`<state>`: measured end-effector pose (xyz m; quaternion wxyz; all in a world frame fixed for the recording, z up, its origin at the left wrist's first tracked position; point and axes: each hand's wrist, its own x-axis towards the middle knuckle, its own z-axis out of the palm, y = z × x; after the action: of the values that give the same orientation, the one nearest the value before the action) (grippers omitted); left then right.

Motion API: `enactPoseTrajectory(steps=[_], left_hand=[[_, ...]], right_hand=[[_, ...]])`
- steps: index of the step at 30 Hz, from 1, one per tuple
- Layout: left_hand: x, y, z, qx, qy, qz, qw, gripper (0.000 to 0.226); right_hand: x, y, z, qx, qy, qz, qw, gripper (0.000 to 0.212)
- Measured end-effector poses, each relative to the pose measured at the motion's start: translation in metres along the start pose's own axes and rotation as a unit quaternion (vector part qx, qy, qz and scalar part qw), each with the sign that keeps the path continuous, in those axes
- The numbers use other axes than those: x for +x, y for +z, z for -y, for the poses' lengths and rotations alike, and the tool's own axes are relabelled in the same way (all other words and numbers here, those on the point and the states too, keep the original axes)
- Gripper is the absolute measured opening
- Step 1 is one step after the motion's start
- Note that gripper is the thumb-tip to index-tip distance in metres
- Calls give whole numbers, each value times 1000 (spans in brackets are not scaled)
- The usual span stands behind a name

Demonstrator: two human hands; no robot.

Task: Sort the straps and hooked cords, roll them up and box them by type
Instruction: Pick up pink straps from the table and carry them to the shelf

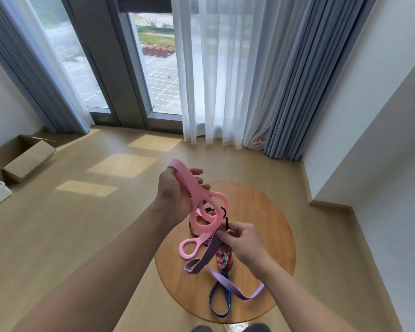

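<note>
While the person stands over a small round wooden table (268, 212), both hands work at a tangle of straps lifted just above it. With the table as landmark: the left hand (175, 195) is raised above the table's far-left edge, its fingers (197, 172) curled round the upper end of a pink strap (197, 192). This strap is a chain of flat loops; its long axis runs down from that hand toward the table's middle, and its lowest loop hangs near the table's left side.

The right hand (240, 243) sits lower, above the table's centre. Its fingers (222, 234) are drawn narrow, pinching at the spot where a purple strap (211, 252) meets a thin black piece, perhaps a hook, though it is too small to be sure. From that pinch the purple strap falls toward the table's near edge. A lilac strap (235, 292) and a dark blue striped cord (219, 305) lie looped on the table's near part, with a red striped one beside them.

Judging by this, the sorting is at an early stage: nothing is rolled. The pink strap lies up and to the left of the right hand's pinch, so pulling the hands apart along that line would likely free it. A cardboard box (22, 159) lies on the floor, well away to the table's far left.
</note>
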<state>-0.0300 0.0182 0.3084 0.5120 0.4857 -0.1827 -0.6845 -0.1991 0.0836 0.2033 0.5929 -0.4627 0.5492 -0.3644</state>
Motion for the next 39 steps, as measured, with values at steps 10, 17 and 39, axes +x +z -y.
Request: enactPoseTrajectory(steps=[10,17,39], left_hand=[[9,-2,18,24,-18,-48,998,45],[6,9,27,90,-26,-95,991,41],[-26,5,2,301,78,-10,950,22]], right_hand=[[9,-22,-22,46,68,-13,997,13],[18,-40,-53,-35,149,-48,987,11],[-17,-28,34,94,-7,13,995,13]])
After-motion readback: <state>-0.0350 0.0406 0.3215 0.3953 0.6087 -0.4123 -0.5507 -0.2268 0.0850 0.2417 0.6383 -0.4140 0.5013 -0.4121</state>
